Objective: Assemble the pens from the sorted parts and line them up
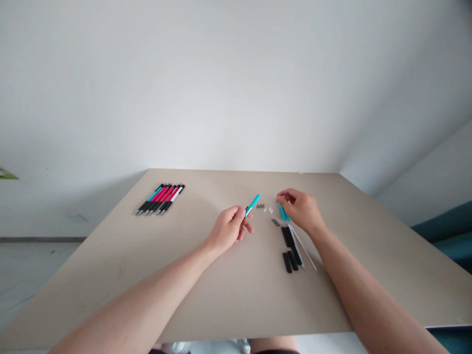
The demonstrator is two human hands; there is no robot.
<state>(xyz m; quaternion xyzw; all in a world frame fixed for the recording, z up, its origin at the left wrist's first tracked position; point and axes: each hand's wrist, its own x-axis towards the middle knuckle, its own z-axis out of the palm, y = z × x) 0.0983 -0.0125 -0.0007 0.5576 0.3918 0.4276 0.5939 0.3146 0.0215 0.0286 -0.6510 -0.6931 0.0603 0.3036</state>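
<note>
A light blue pen barrel [252, 205] is held in my left hand [231, 225], tilted up to the right. My right hand [299, 209] has its fingers drawn together just above more blue barrels [283, 212]; whatever its fingertips hold is too small to make out. Small grey pieces [260, 206] and clear pieces [270, 210] lie between the hands. Below my right hand are dark springs or tips [275, 222], black tubes [286, 237], short black grips [287, 262] and thin white refills [304, 250].
A row of several whole pens [159, 199], in blue, pink and white with black grips, lies at the left of the beige table [206, 295]. A pale wall [236, 88] stands behind it. Teal cloth [452, 236] hangs at the right.
</note>
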